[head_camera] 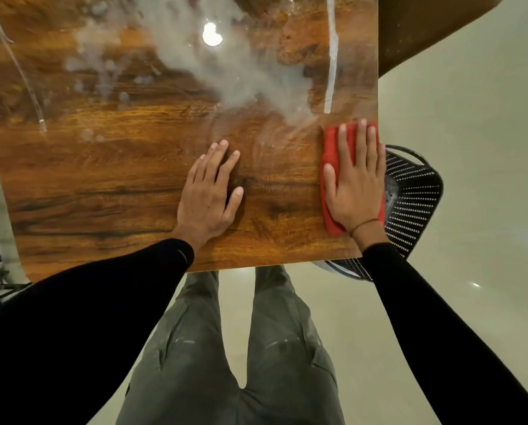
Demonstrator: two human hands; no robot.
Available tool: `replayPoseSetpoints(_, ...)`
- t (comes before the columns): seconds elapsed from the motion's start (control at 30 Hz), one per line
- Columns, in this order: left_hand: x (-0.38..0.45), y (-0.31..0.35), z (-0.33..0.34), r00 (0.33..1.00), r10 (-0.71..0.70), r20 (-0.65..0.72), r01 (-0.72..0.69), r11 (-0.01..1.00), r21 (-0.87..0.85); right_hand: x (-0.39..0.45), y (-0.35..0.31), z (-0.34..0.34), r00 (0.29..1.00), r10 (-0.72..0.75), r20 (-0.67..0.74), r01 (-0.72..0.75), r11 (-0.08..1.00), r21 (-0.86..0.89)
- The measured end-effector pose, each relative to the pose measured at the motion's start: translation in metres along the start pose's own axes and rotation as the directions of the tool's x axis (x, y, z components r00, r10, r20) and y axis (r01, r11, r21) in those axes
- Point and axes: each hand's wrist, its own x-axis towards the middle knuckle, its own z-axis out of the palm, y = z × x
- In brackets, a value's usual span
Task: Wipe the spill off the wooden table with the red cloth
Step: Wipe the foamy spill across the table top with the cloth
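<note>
On table (103, 185), right hand (356, 185) presses cloth (330, 148) flat at the edge — left hand (209, 191) spread; spill (225, 72) could smear or drip off.

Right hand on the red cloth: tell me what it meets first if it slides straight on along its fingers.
The right hand pressing the red cloth points up the wooden table; the whitish spill lies just ahead, probably met first.

My wooden surface (103, 185) carries a whitish spill (225, 72) across its far half, a red cloth (333, 154) at its right edge, and both my flattened palms.
</note>
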Motion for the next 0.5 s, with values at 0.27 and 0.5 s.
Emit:
replayPoseSetpoints(0.27, -0.002, 0.001, 0.000, 1.000, -0.020, 0.012, 0.020, 0.999, -0.025, -0.056, -0.025, 0.006, 0.958, -0.267, 0.106, 0.265, 0.964, 0.038)
replayPoseSetpoints(0.5, -0.001, 0.001, 0.005, 1.000, -0.015, -0.014, 0.015, 1.000, -0.002, -0.083, 0.029, 0.002, 0.991, -0.089, 0.095, 0.086, 0.996, 0.040)
